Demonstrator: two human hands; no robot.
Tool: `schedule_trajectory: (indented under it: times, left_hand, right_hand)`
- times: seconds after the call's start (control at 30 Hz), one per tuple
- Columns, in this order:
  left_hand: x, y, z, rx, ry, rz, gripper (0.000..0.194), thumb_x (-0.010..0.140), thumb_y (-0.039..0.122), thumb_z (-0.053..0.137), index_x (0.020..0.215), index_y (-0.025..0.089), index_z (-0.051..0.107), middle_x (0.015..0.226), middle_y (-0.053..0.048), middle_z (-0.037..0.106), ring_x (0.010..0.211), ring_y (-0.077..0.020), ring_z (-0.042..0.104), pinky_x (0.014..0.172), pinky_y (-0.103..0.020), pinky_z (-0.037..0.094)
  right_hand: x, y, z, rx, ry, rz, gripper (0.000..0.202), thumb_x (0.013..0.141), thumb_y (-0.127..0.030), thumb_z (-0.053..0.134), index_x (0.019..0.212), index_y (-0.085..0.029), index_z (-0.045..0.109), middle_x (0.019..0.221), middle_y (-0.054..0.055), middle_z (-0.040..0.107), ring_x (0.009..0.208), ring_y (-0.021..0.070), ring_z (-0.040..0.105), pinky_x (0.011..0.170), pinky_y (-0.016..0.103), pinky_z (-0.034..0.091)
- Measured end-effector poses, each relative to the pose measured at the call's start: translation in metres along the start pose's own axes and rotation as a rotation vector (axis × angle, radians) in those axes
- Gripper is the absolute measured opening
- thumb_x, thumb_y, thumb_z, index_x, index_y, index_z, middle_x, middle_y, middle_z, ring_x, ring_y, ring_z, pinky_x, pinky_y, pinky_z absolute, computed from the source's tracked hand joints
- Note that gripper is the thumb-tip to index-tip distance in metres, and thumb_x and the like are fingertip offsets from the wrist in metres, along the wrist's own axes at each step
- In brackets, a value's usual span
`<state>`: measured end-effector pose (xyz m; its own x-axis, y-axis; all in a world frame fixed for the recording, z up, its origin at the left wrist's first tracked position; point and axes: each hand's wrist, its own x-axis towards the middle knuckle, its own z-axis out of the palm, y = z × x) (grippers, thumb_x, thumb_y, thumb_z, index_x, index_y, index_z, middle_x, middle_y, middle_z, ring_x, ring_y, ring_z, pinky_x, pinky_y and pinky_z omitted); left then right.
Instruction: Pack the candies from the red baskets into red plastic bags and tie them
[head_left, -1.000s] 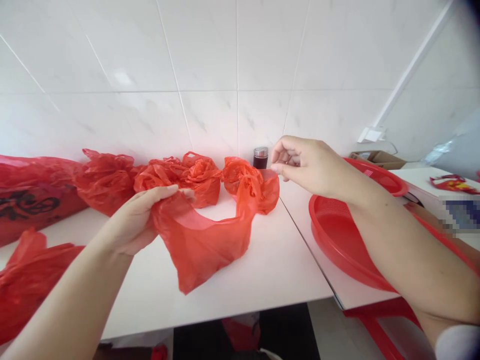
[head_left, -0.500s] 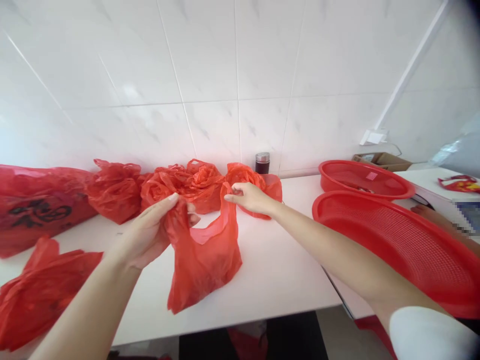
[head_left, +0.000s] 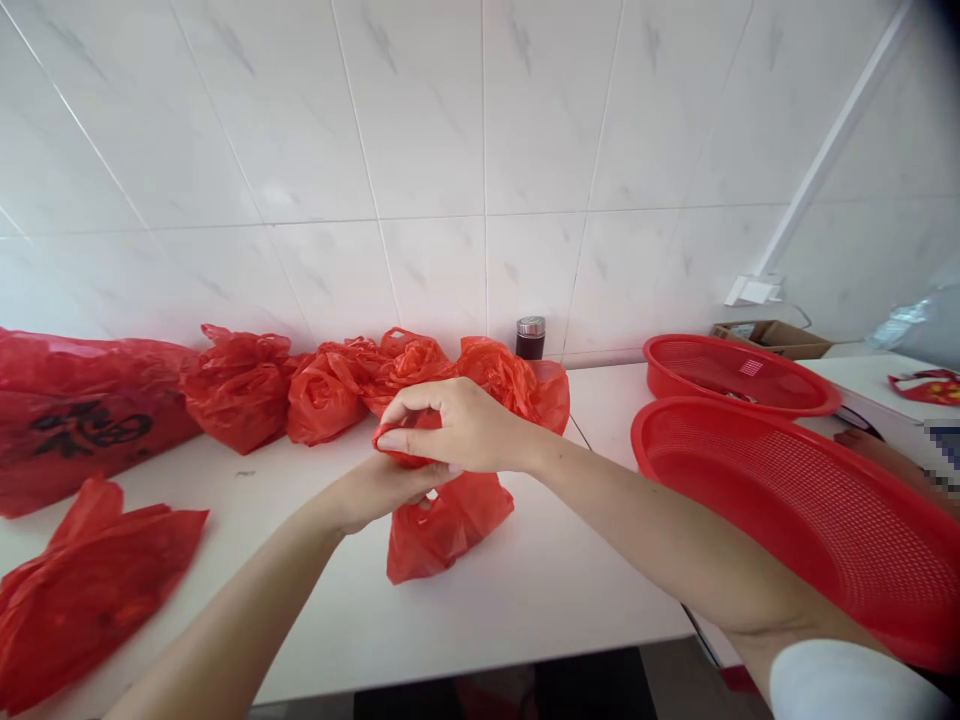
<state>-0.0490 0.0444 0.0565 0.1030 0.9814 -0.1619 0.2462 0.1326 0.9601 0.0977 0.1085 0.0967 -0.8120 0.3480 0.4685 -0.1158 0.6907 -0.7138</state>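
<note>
A red plastic bag hangs at the middle of the white table, its upper part bunched between my two hands. My left hand is closed round the bag's neck from below. Over it, my right hand pinches the gathered top of the bag between thumb and fingers. Behind my hands, several filled red bags stand in a row along the wall, among them a knotted one. Another red bag lies at the near left.
At the right are two red plastic baskets, a large one and a smaller one. A dark jar stands by the wall, a cardboard box at the back right. Part of another person's arm shows at the right edge.
My hands, earlier apart with one bag handle each, have come together. The right hand has crossed over the left, and the bag's top is now bunched between them.
</note>
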Motion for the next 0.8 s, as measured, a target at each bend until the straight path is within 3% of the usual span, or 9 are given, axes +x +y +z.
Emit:
schedule_trajectory:
  times: [0.13, 0.2, 0.3, 0.4, 0.47, 0.57, 0.67, 0.73, 0.8]
  left_hand:
    - [0.003, -0.001, 0.006, -0.129, 0.147, -0.054, 0.031, 0.082, 0.05, 0.056, 0.078, 0.02, 0.058, 0.052, 0.009, 0.03, 0.045, -0.0079, 0.027, 0.053, -0.026, 0.041]
    - [0.003, -0.003, 0.004, -0.174, 0.18, -0.072, 0.038, 0.083, 0.056, 0.052, 0.083, 0.019, 0.058, 0.053, 0.009, 0.033, 0.045, -0.0083, 0.03, 0.054, -0.025, 0.041]
    - [0.002, -0.006, 0.002, -0.217, 0.164, -0.063, 0.038, 0.084, 0.056, 0.051, 0.073, 0.02, 0.051, 0.049, 0.01, 0.028, 0.043, -0.0076, 0.027, 0.05, -0.022, 0.036]
    - [0.001, -0.006, 0.0, -0.242, 0.083, 0.014, 0.035, 0.088, 0.051, 0.048, 0.071, 0.02, 0.049, 0.052, 0.007, 0.04, 0.045, -0.008, 0.034, 0.05, -0.021, 0.035]
    - [-0.001, -0.004, -0.002, -0.203, -0.008, 0.095, 0.033, 0.089, 0.045, 0.048, 0.071, 0.019, 0.055, 0.061, 0.002, 0.053, 0.053, -0.0095, 0.044, 0.055, -0.023, 0.038]
    - [-0.005, 0.001, -0.005, -0.041, -0.104, 0.187, 0.024, 0.085, 0.036, 0.056, 0.072, 0.018, 0.064, 0.07, -0.001, 0.058, 0.065, -0.0132, 0.051, 0.065, -0.027, 0.043]
    - [-0.005, 0.003, -0.004, 0.146, -0.08, 0.201, 0.013, 0.078, 0.028, 0.061, 0.083, 0.02, 0.069, 0.079, -0.002, 0.061, 0.069, -0.0151, 0.053, 0.065, -0.028, 0.043]
    - [-0.001, 0.0, 0.0, 0.271, -0.033, 0.223, 0.011, 0.075, 0.017, 0.056, 0.079, 0.02, 0.066, 0.074, 0.0, 0.06, 0.064, -0.0132, 0.05, 0.059, -0.025, 0.041]
    - [0.004, -0.007, 0.005, 0.422, 0.096, 0.277, 0.016, 0.069, 0.007, 0.048, 0.069, 0.02, 0.058, 0.063, 0.003, 0.053, 0.057, -0.0114, 0.045, 0.053, -0.024, 0.035]
  right_hand:
    - [-0.005, 0.025, -0.011, 0.024, 0.045, 0.064, 0.016, 0.087, -0.031, 0.057, 0.099, -0.027, 0.067, 0.107, 0.0, 0.066, 0.103, 0.0162, 0.06, 0.089, 0.032, 0.048]
    - [-0.012, 0.042, -0.019, 0.065, 0.017, 0.175, 0.017, 0.087, -0.031, 0.057, 0.1, -0.022, 0.065, 0.1, 0.003, 0.067, 0.091, 0.0159, 0.063, 0.08, 0.033, 0.052]
    - [-0.026, 0.052, -0.02, 0.113, 0.045, 0.238, 0.011, 0.086, -0.03, 0.058, 0.087, -0.019, 0.06, 0.082, 0.001, 0.065, 0.076, 0.0138, 0.063, 0.071, 0.03, 0.053]
    - [-0.041, 0.032, -0.012, 0.054, 0.22, 0.168, 0.01, 0.085, -0.03, 0.06, 0.082, -0.021, 0.058, 0.079, -0.001, 0.064, 0.075, 0.0127, 0.062, 0.071, 0.029, 0.051]
    - [-0.051, 0.011, -0.006, 0.019, 0.156, 0.084, 0.006, 0.086, -0.028, 0.06, 0.084, -0.022, 0.06, 0.084, -0.001, 0.066, 0.079, 0.013, 0.062, 0.076, 0.03, 0.05]
    - [-0.058, -0.002, 0.0, -0.011, 0.07, -0.023, 0.006, 0.087, -0.029, 0.059, 0.088, -0.024, 0.063, 0.091, 0.0, 0.068, 0.086, 0.0146, 0.062, 0.084, 0.032, 0.048]
    - [-0.052, 0.022, 0.006, 0.093, 0.258, 0.033, 0.02, 0.094, -0.034, 0.047, 0.106, -0.025, 0.06, 0.103, 0.002, 0.066, 0.099, 0.0152, 0.061, 0.09, 0.032, 0.046]
    - [-0.045, 0.05, 0.013, 0.173, 0.295, 0.12, 0.028, 0.097, -0.037, 0.04, 0.116, -0.026, 0.057, 0.106, 0.003, 0.064, 0.104, 0.0149, 0.059, 0.093, 0.033, 0.044]
    - [-0.041, 0.074, 0.024, 0.228, 0.287, 0.184, 0.031, 0.096, -0.04, 0.039, 0.115, -0.025, 0.059, 0.105, 0.003, 0.064, 0.103, 0.0153, 0.058, 0.094, 0.033, 0.043]
